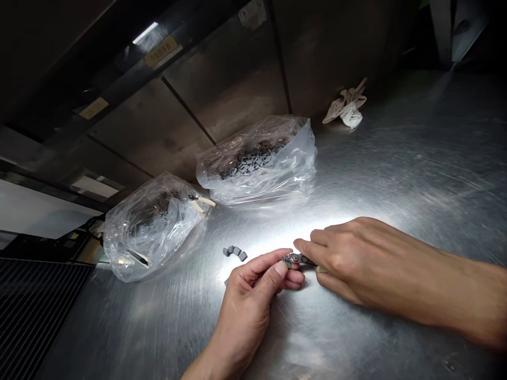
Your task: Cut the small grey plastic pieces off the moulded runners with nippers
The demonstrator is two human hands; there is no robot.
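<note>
My left hand (247,301) and my right hand (352,261) meet over a steel table, pinching a small metal part (295,258) between their fingers. Its exact shape is partly hidden by my fingertips. A short curved string of small grey blocks (234,254) lies on the steel just beyond my left hand. Two clear plastic bags stand further back: one (257,161) holds many small grey pieces, and the other (152,227) holds darker pieces. Pliers with cream handles (204,203) rest against the nearer bag's top.
The steel table (396,174) is scratched and brightly lit, and it extends to the right. A crumpled white cloth (346,105) lies at its back edge, below metal wall panels (233,68). A dark grille (35,316) lies below the table's left edge.
</note>
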